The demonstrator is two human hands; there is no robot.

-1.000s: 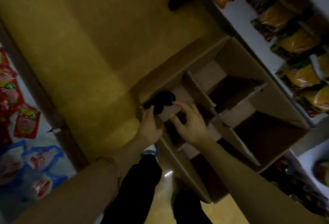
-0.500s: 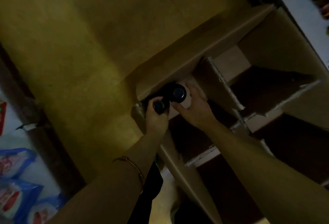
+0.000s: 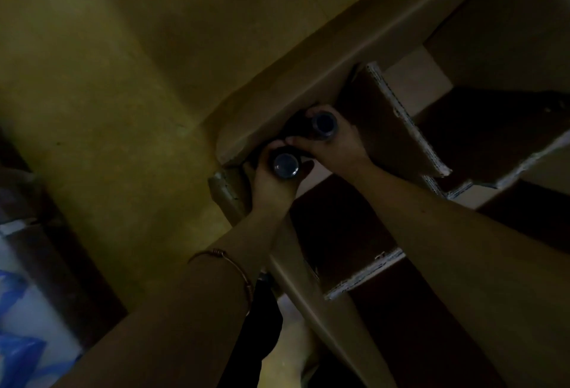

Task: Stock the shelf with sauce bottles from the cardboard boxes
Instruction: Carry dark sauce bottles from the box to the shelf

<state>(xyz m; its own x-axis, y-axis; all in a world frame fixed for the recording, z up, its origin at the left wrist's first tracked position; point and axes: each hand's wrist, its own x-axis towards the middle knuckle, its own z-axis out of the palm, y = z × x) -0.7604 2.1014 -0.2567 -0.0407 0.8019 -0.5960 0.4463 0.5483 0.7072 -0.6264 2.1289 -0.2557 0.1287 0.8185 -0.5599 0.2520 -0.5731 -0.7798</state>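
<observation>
at the box's (image 3: 311, 292) near-left corner, each hand grips a bottle by the neck: left hand (image 3: 271, 185) on the near bottle (image 3: 286, 166), right hand (image 3: 336, 148) on the far one (image 3: 324, 124). both stand upright, caps toward the camera, so the pull is probably straight up.

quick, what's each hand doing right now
Left hand: gripping a dark-capped sauce bottle.
Right hand: gripping a second sauce bottle.

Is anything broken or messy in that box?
Nothing spilled. The cardboard dividers in the box look bent and ragged. Left hand and right hand each grip a dark-capped bottle. It's dim, so fine damage is hard to tell.
</observation>
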